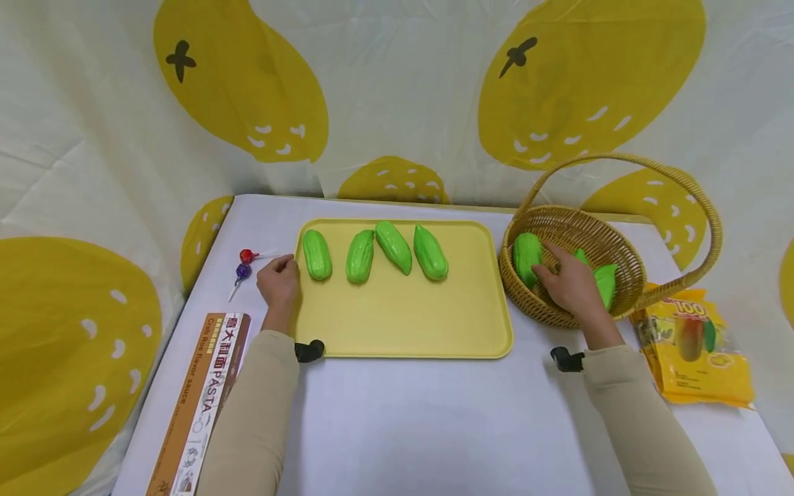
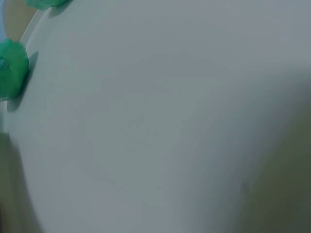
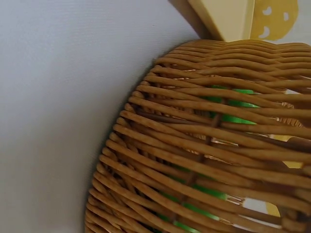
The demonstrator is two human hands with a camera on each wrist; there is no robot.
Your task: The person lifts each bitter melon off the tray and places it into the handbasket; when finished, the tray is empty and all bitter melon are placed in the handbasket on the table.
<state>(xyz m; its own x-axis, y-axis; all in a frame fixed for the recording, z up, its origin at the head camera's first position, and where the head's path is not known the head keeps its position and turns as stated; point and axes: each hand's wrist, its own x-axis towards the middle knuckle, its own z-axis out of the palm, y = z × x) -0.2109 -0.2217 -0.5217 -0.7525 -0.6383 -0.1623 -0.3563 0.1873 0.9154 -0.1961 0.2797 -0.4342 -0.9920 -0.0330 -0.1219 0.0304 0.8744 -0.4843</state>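
My right hand (image 1: 567, 279) reaches into a wicker basket (image 1: 540, 306), thumb and fingers apart at the side of a glossy green, ribbed, cucumber-like piece (image 1: 526, 258). More green pieces (image 1: 605, 282) lie beside that hand in the basket. At the left rim of a pale yellow tray (image 1: 397, 320) is my left hand (image 1: 279, 281), its curled fingers holding the edge. Several similar green pieces (image 1: 393, 246) lie in a row along the tray's far half. Through the weave in the right wrist view, green (image 3: 238, 104) shows; neither hand's fingers appear clearly in the wrist views.
Two lollipops, one red (image 1: 248, 255) and one purple (image 1: 243, 271), lie left of the tray. A long pasta box (image 1: 198, 406) is beside the left forearm. A yellow snack bag (image 1: 695, 351) sits right of the basket, whose tall handle (image 1: 713, 227) arches up. Patterned cloth hangs behind.
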